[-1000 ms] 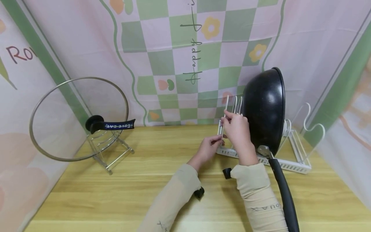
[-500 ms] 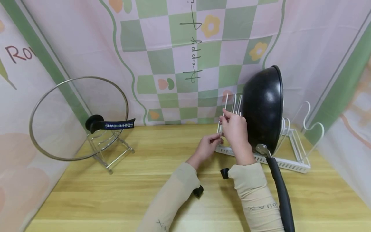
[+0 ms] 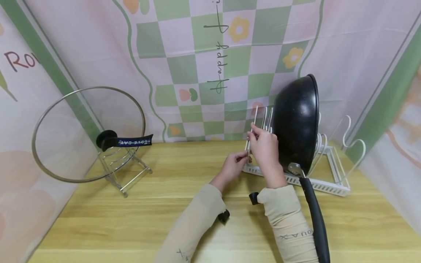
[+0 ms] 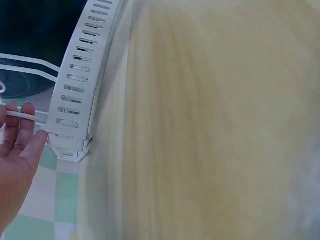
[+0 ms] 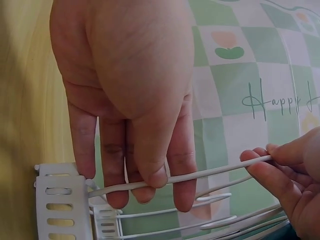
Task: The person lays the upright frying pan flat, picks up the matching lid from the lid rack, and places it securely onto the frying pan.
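Standing on the wooden table [image 3: 125, 226], the white rack [image 3: 329, 187] held the black wok [image 3: 294, 120] on edge. Well left of the rack, the glass lid [image 3: 106, 140] leaned on a metal stand [image 3: 135, 179]. At the rack's left end, the right hand [image 3: 265, 146] pinched a white wire [image 5: 215, 171] with thumb and fingers; the left hand [image 3: 231, 168] pinched it lower, beside the rack's base.

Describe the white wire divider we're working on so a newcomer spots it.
On the yellowish wooden table, a black wok stands sideways in a slotted white rack. At the rack's left end in the head view is the white wire divider. The left hand and right hand grip it, not its neighbours.
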